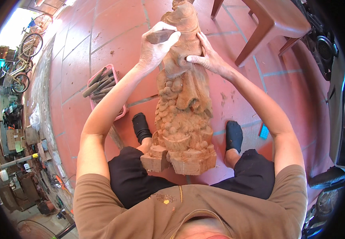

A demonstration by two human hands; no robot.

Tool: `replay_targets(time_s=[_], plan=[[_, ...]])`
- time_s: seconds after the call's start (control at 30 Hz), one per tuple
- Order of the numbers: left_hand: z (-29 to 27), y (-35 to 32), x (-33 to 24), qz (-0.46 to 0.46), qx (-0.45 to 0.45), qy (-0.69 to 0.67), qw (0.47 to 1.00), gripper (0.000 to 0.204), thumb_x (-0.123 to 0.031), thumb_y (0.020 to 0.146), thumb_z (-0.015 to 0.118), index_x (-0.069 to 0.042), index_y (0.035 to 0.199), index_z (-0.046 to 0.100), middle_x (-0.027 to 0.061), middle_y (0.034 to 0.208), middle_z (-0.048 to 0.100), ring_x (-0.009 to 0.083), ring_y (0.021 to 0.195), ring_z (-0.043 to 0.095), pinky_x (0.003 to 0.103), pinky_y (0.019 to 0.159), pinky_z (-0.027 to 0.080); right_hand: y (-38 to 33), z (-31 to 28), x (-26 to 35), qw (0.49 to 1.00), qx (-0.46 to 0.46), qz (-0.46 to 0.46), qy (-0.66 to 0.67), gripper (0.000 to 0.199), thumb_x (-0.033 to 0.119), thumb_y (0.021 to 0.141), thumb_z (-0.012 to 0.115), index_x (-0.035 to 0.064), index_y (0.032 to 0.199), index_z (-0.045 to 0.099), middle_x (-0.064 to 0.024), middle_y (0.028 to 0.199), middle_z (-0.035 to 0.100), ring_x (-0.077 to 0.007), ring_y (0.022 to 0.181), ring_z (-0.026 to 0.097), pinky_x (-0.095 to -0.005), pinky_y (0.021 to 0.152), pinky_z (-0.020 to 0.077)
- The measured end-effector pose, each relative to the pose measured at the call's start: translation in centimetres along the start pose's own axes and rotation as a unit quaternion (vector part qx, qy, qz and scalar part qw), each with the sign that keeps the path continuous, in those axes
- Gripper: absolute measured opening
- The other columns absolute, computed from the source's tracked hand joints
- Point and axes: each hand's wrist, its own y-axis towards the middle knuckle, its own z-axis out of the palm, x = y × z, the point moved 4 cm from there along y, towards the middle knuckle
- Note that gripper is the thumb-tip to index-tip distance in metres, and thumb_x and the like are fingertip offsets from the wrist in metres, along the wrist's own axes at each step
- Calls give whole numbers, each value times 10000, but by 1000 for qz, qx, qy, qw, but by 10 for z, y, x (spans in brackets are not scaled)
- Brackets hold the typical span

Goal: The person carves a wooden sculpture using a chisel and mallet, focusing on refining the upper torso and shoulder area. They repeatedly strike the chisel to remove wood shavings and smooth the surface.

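Note:
A large reddish-brown wood carving (184, 107) lies lengthwise between my feet, its broad base toward me and its rounded figure at the far end. Up near the far part, my left hand (159, 44) is closed round a carving chisel (159, 36); its brown wooden handle shows, while the blade is hidden. The fingertips of that hand point at the carved surface. My right hand (208, 57) lies on the right side of the carving, fingers stretched out and thumb apart, holding nothing.
Left of the carving, a pink basket (118, 115) holds several wooden-handled tools (101, 84). A brown plastic chair (274, 24) stands at the far right. A blue object (264, 132) lies on the red tiled floor (113, 44). Bicycles (31, 44) and clutter line the left side.

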Motion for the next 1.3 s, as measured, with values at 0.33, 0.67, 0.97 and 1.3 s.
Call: replay_targets(time_s=[0.33, 0.67, 0.97, 1.3], plan=[[7, 6, -1, 8, 14, -3, 1000, 166, -81, 852, 781, -28, 938, 649, 82, 883, 709, 146, 819, 694, 299, 720, 545, -2, -3, 0, 1000, -6, -3, -13, 1424, 719, 653, 821, -80, 1576, 88, -284, 1658, 17, -380, 1556, 32, -471, 1257, 149], [18, 3, -5, 148, 20, 146, 978, 242, -67, 830, 796, -31, 1015, 644, 110, 877, 687, 215, 841, 707, 308, 754, 554, -3, -2, 3, 1000, -6, -19, -18, 1431, 732, 657, 810, -108, 1563, 88, -296, 1653, 4, -387, 1555, 17, -476, 1260, 138], [14, -10, -19, 111, 32, 118, 986, 172, -71, 842, 799, -24, 950, 675, 66, 844, 700, 122, 795, 679, 269, 728, 538, -2, -4, -1, 999, -12, -16, -34, 1421, 753, 662, 788, -78, 1577, 88, -288, 1658, 10, -381, 1557, 28, -468, 1261, 145], [18, -11, -12, 139, 47, 141, 979, 172, -93, 867, 795, -30, 972, 675, 41, 859, 719, 105, 809, 681, 278, 718, 543, 0, -3, -1, 999, -10, -25, -41, 1410, 746, 665, 791, -88, 1572, 105, -299, 1653, 27, -388, 1555, 33, -471, 1261, 132]])
